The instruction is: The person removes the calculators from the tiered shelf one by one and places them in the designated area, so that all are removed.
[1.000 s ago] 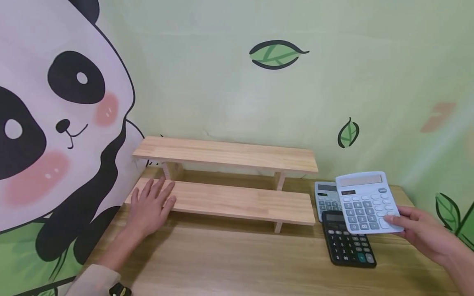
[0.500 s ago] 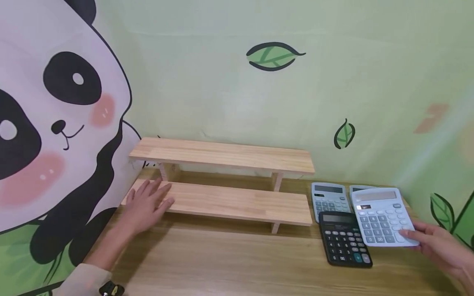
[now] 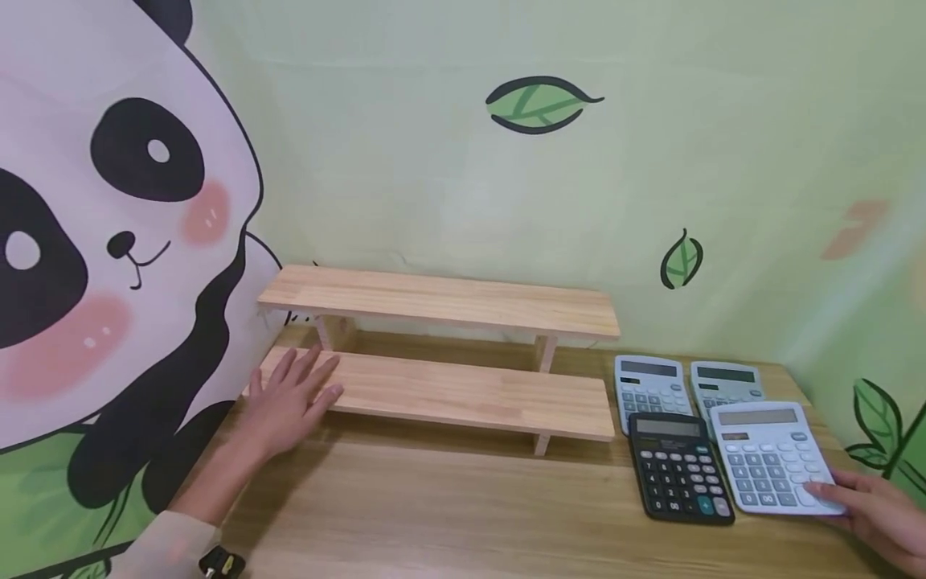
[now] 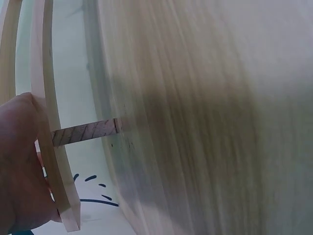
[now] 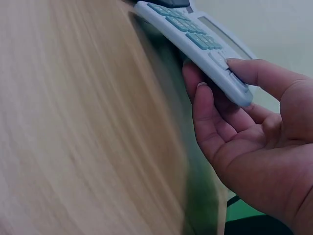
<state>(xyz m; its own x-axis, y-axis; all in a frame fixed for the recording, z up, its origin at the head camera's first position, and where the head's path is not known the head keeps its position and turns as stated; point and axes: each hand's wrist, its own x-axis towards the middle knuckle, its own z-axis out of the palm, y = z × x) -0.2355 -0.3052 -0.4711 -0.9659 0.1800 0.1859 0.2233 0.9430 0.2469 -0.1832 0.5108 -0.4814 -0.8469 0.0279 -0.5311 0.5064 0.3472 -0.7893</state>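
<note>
My right hand (image 3: 878, 507) pinches a light blue calculator (image 3: 774, 450) by its lower right corner, thumb on the keys and fingers underneath. In the right wrist view that calculator (image 5: 195, 44) is tilted, its gripped corner raised over the table. Just left of it lies a black calculator (image 3: 680, 474). Behind these, two more light blue calculators, one at left (image 3: 647, 378) and one at right (image 3: 727, 378), are partly covered. My left hand (image 3: 285, 406) rests with fingers spread on the left end of the lower shelf of a two-step wooden rack (image 3: 463, 390).
The rack's upper shelf (image 3: 441, 297) stands behind the lower one, near the wall (image 3: 405, 161) with its panda and leaf print. The wooden table (image 3: 448, 515) reaches forward of the rack. Its right edge runs close by the right hand.
My right hand has moved the light blue calculator right and down, from over the black calculator to beside it, uncovering the one behind. The left hand stays on the shelf.
</note>
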